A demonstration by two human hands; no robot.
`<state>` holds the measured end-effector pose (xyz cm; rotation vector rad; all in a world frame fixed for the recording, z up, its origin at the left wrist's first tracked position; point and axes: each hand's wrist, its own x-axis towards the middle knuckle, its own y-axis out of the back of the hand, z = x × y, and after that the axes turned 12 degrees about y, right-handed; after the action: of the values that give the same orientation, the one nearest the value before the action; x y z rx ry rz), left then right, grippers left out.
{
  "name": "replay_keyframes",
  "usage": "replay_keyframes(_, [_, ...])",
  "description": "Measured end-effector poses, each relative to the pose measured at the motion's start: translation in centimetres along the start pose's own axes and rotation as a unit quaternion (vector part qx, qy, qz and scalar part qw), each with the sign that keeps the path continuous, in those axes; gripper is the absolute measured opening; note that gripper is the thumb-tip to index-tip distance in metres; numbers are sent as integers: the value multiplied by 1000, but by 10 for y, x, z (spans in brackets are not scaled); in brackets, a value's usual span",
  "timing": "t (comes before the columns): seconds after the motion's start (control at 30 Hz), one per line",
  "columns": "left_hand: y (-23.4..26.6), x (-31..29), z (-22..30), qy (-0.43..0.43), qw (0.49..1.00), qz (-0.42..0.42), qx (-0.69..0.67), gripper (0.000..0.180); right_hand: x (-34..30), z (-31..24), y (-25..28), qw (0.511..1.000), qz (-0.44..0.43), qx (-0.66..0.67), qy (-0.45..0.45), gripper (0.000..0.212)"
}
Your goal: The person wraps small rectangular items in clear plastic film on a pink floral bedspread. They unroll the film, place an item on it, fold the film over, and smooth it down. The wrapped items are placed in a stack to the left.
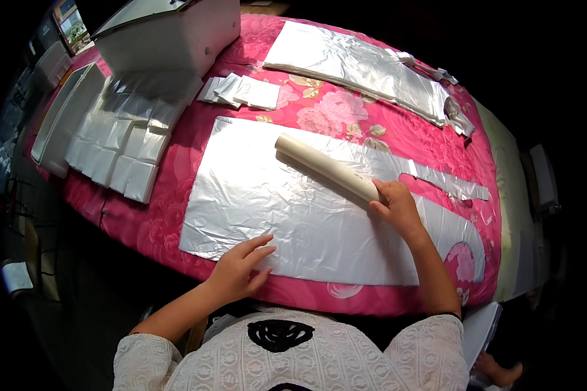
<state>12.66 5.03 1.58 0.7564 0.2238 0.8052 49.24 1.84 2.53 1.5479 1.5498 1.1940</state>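
A large silvery-white plastic bag [241, 189] with two handle strips lies flat in front of me, its handles toward the right. Across its upper middle, a cream-coloured tube [326, 166] rests at a slant. My right hand [398, 205] grips the tube's near right end, thumb and fingers around it. Low over the bag's near left edge is my left hand [240, 267], fingers apart and nothing in them. Whether its fingertips touch the plastic I cannot tell.
A stack of similar bags [352, 65] lies at the far right. Small folded packets [244, 91] sit beyond the bag, and rows of folded packets [120, 146] at left. Behind them stand a white box [176, 42] and a long tray [68, 117]. A pink floral cloth [143, 228] covers the table.
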Motion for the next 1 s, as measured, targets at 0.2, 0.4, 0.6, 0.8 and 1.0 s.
replay_keyframes(0.2, [-75, 79, 33, -77, 994, -14, 75, 72, -74, -72, -22, 991, -17, 136, 16, 50])
replay_keyframes(0.4, [-118, 100, 63, -122, 987, -81, 72, 77, -125, 18, -8, 999, -11, -38, 5, 51])
replay_keyframes(0.6, [-143, 103, 95, -138, 983, -103, 58, 70, -234, 166, 48, 944, 133, -168, -252, 42])
replay_keyframes(0.8, [-149, 109, 110, -145, 978, -115, 97, 63, -270, 186, 67, 899, 201, -238, -309, 25])
replay_keyframes(1.0, [-154, 109, 109, -144, 981, -107, 71, 66, -240, 149, 65, 879, 286, -249, -288, 13])
